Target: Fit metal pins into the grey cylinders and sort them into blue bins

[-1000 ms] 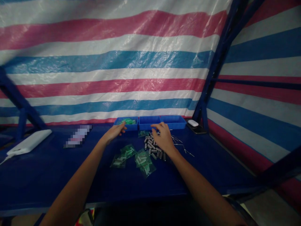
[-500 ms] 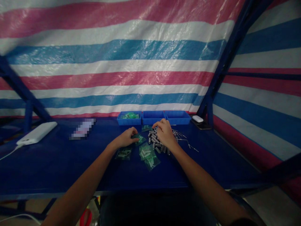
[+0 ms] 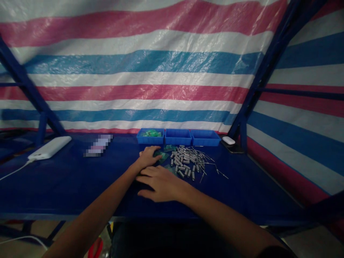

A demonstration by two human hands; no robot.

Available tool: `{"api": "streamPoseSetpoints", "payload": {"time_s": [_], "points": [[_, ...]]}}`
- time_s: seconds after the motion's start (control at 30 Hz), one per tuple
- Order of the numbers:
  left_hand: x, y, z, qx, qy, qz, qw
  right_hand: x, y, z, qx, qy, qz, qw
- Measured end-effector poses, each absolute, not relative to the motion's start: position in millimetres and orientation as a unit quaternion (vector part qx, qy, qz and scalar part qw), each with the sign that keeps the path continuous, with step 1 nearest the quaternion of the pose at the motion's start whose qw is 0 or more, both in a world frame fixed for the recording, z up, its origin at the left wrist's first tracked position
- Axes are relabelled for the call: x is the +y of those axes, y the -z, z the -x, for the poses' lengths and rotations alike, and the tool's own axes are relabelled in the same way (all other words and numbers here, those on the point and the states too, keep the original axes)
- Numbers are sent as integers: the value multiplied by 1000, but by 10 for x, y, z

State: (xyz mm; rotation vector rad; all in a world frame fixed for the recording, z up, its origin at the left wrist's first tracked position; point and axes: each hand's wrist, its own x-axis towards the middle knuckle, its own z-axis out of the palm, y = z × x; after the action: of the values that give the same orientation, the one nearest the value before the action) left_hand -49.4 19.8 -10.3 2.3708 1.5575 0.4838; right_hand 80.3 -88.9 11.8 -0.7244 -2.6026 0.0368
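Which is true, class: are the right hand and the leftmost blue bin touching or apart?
Apart. In the head view, the leftmost blue bin sits farther back than the right hand, with the left hand between them.

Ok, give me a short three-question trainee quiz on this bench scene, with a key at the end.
1. Multiple choice: Which of the three blue rectangular plastic bins holds green plastic packets? a) left b) middle c) right
2. True or false: The small silver metal cylinders lie loose on the blue flat table.
3. Fill in: Of the left hand and the right hand, the one nearer the table's front edge is the ____.

Key: 1. a; 2. true; 3. right hand
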Motion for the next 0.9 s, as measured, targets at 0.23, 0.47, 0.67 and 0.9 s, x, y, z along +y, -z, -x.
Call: {"api": "streamPoseSetpoints", "payload": {"time_s": [0.23, 0.47, 0.67, 0.9], "points": [[251, 13, 629, 527, -120, -830, 135, -749, -128, -966, -890, 5, 426, 161], [390, 137, 721, 595, -200, -766, 141, -653, -118, -1056, -876, -30, 446, 182], [390, 119, 650, 492, -415, -739, 196, -569, -91, -1097, -849, -69, 452, 263], [23, -45, 371, 327, -470, -807, 142, -443, -85, -1140, -646, -429, 485, 405]]}}
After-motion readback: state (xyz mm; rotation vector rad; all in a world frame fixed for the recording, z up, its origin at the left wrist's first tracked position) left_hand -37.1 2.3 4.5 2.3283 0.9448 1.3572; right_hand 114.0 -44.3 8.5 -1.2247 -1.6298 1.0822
